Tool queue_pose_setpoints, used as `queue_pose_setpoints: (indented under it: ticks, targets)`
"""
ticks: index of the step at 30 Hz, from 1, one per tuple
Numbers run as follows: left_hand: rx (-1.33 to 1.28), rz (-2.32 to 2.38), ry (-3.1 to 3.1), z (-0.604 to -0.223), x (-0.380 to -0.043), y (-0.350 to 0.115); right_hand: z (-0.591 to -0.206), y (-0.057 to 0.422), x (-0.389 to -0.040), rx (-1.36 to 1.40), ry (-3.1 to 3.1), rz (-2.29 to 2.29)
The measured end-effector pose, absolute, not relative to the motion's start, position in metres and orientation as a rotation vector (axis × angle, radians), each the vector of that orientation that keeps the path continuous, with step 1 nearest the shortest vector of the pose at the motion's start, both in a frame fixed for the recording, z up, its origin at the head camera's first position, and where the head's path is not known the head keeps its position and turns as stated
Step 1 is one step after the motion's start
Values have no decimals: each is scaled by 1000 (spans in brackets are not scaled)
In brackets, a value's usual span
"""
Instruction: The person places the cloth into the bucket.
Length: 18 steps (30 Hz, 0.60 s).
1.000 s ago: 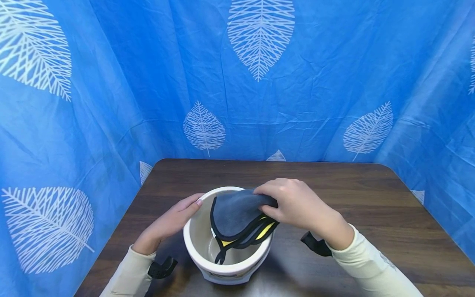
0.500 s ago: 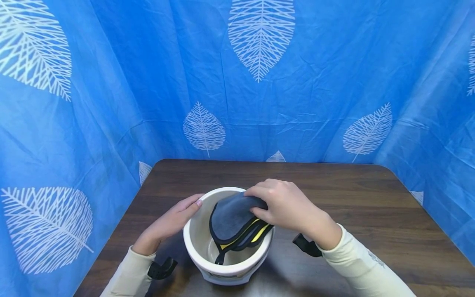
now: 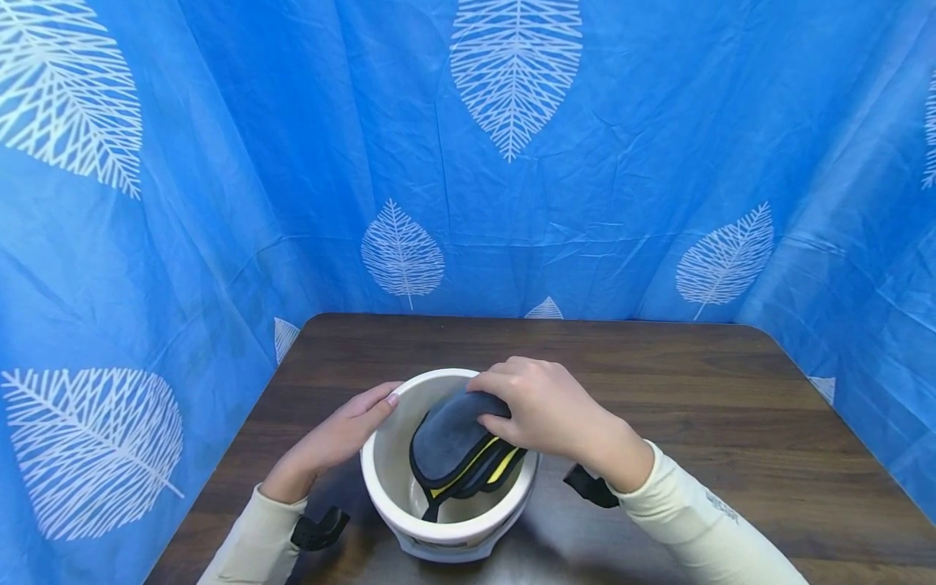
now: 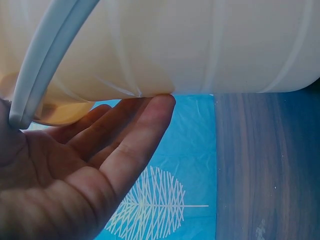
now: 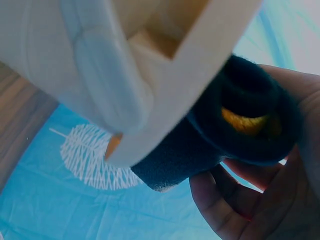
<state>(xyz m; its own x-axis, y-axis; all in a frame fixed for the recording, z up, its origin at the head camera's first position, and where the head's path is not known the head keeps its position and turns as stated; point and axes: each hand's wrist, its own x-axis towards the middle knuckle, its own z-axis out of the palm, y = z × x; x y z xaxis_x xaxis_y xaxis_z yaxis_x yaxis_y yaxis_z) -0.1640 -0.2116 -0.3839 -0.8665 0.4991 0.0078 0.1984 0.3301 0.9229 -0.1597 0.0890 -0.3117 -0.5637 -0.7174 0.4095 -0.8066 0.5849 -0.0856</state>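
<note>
A cream-white bucket (image 3: 379,494) with a round rim stands near the table's front; its pale handle (image 4: 47,55) hangs down outside. My left hand (image 3: 342,431) grips the bucket's left rim, thumb over the edge and fingers along the outer wall. A folded grey cloth (image 3: 449,443) with black edging, a yellow underside and a loop at its lower corner is partly inside the bucket. My right hand (image 3: 544,406) pinches the cloth's upper right part above the far right rim. In the right wrist view the rolled cloth (image 5: 175,155) shows between thumb and fingers, right at the rim.
The dark wooden table (image 3: 658,374) extends behind and to the right of the bucket. A blue curtain (image 3: 621,162) with white leaf prints encloses the back and both sides. A black wrist camera (image 3: 591,486) sits below the right wrist, another below the left.
My right hand has moved left and slightly down, bringing the cloth deeper into the bucket and bending it more. The left hand and the bucket stay in place.
</note>
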Motion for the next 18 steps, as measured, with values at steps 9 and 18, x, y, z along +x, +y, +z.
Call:
queue_pose_setpoints:
  ticks: [9, 18]
  targets:
    - [624, 1545, 2330, -385, -165, -211, -317, 77, -159, 1295, -2543, 329]
    - [622, 1528, 2338, -386, -166, -213, -324, 66, -160, 1333, -2639, 270]
